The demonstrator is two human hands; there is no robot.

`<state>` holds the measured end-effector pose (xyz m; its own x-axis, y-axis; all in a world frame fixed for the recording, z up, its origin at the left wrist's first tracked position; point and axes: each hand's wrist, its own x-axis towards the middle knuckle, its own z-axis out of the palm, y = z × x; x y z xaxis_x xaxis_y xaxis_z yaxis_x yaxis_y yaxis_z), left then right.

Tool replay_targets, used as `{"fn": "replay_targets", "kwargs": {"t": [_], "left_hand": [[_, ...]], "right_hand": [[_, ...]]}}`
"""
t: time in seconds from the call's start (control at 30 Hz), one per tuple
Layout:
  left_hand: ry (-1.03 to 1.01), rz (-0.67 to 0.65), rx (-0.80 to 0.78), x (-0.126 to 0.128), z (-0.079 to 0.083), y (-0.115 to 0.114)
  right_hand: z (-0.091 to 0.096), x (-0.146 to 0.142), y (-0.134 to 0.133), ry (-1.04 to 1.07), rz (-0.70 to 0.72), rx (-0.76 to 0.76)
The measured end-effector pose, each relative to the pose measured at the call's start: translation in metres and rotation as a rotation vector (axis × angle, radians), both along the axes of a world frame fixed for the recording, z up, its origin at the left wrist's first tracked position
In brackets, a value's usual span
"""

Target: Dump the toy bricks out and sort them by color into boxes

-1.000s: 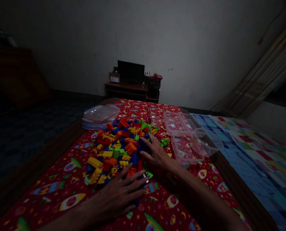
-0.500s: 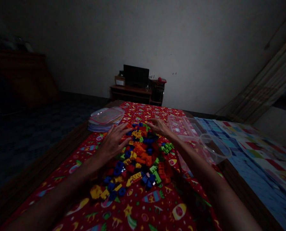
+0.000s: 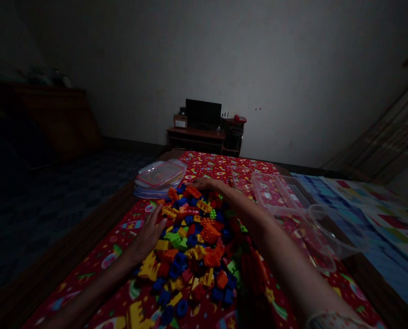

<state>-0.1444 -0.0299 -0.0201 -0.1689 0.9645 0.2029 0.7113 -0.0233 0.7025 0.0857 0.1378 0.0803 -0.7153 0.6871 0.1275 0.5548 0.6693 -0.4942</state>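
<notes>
A heap of small plastic building bricks (image 3: pixel 193 242) in red, orange, yellow, blue and green lies on a red patterned cloth (image 3: pixel 221 167). My left hand (image 3: pixel 145 237) rests flat against the left side of the heap, fingers stretched out and together. My right hand (image 3: pixel 204 183) reaches over the heap to its far end, fingers laid flat on the bricks there. Neither hand grips a brick. My right forearm crosses the right side of the heap and hides some bricks.
Clear plastic lids (image 3: pixel 161 176) are stacked at the far left of the cloth. Clear plastic containers (image 3: pixel 279 192) and a round clear bowl (image 3: pixel 337 228) stand at the right. A wooden table edge (image 3: pixel 87 237) runs along the left. A low desk with a dark screen (image 3: pixel 204 114) stands by the wall.
The bricks have shifted toward me. My left hand has slid back from the heap's far end to its left flank; my right hand has moved left across the far end.
</notes>
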Motion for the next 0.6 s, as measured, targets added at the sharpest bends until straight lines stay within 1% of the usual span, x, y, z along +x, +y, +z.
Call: {"fn": "replay_targets", "kwargs": {"t": [0.07, 0.13, 0.23, 0.3, 0.37, 0.47, 0.53, 0.6], "left_hand": [[-0.031, -0.018, 0.028, 0.014, 0.005, 0.009], [-0.056, -0.067, 0.065, 0.024, 0.009, 0.012], [-0.063, -0.176, 0.093, 0.036, 0.015, 0.011], [-0.040, -0.243, 0.111, 0.045, 0.021, 0.010], [-0.005, -0.286, 0.138, 0.054, 0.029, 0.011], [0.042, -0.325, 0.166, 0.067, 0.041, 0.019], [0.065, -0.354, 0.173, 0.076, 0.049, 0.024], [0.087, -0.412, 0.167, 0.083, 0.054, 0.027]], "right_hand": [[-0.005, 0.011, -0.005, 0.001, 0.021, -0.058], [-0.004, 0.013, -0.002, -0.060, 0.058, -0.154], [0.007, 0.001, 0.009, -0.198, 0.098, -0.254], [0.016, -0.005, 0.014, -0.263, 0.123, -0.274], [0.025, -0.003, 0.014, -0.327, 0.137, -0.290], [0.038, 0.015, 0.004, -0.344, 0.155, -0.295], [0.045, 0.032, -0.005, -0.323, 0.216, -0.304], [0.050, 0.050, -0.014, -0.306, 0.288, -0.302]]}}
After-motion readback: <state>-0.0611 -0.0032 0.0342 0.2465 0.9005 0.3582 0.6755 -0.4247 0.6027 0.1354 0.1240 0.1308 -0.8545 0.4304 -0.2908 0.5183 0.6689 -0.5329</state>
